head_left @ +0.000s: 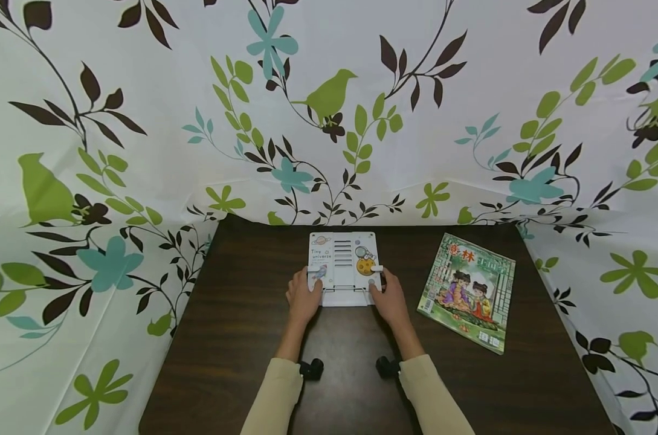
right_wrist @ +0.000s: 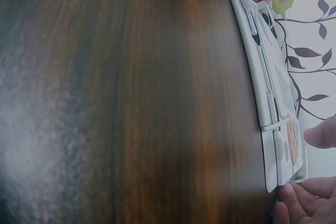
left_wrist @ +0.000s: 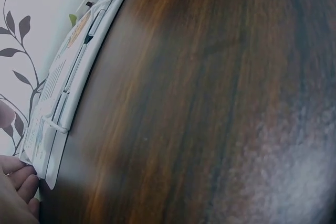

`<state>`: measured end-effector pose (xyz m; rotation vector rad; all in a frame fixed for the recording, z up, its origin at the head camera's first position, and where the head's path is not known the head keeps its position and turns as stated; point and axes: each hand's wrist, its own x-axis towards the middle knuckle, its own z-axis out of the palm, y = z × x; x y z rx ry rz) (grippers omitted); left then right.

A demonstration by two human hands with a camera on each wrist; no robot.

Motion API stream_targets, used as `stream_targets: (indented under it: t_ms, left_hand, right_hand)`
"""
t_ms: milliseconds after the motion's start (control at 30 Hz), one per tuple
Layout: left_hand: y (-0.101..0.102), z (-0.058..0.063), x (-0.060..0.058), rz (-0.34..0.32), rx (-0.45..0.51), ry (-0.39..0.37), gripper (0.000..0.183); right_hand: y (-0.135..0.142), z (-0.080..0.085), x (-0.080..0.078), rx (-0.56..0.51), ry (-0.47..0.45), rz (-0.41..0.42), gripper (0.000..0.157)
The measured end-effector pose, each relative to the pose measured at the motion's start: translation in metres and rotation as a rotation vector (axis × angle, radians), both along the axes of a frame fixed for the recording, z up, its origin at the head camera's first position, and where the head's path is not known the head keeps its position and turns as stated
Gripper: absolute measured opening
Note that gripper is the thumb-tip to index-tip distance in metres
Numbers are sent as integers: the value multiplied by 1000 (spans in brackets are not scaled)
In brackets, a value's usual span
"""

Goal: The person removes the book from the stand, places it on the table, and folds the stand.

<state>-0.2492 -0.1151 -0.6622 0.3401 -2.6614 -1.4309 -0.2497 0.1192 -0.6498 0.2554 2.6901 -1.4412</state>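
Observation:
A white folding book stand printed with "Tiny universe", a planet and an astronaut lies nearly flat on the dark table. My left hand holds its left side, thumb over the front face and fingers at the outer edge. On the opposite side, my right hand grips in a mirrored way, next to a small white tab. In the left wrist view the stand shows edge-on, with a wire clip near its lower lip. The right wrist view has my right fingers at the stand's corner.
A colourful magazine with two cartoon children on its cover lies tilted to the right of the stand. Behind the wood-grain table hangs a white curtain with birds and leaves. Black wrist cameras sit at both cuffs.

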Motion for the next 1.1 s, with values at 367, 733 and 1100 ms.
stream_targets:
  t_ms: [367,733,1100]
  left_hand:
    - [0,-2,2,-32,-9,-31,67]
    - [2,-2,3,-30,-8,-11,67]
    - [1,-5,4,-22,-11,3,66]
  right_hand:
    - [-3,3,1,-24,16,-25,68]
    - [-13,4,4,49,30,-62,64]
    - [-15,7,8,38,13,-62,66]
